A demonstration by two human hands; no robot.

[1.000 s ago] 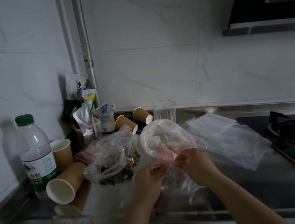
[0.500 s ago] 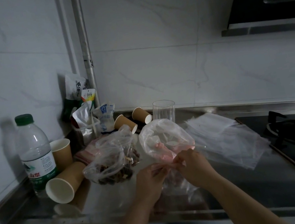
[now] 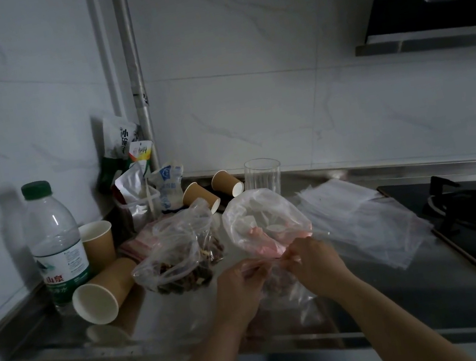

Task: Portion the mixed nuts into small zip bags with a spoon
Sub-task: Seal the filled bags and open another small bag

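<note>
A small zip bag (image 3: 282, 283) is pinched at its top by both the left hand (image 3: 239, 287) and the right hand (image 3: 315, 262), likely to press it closed, just right of the big nut bag (image 3: 179, 253).

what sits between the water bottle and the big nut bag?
Head view: two paper cups, one upright beside the water bottle, one on its side reaching toward the nut bag.

Red "山泉" on the water bottle (image 3: 55, 242) label; "小" atop the white snack packet (image 3: 121, 136).
</note>
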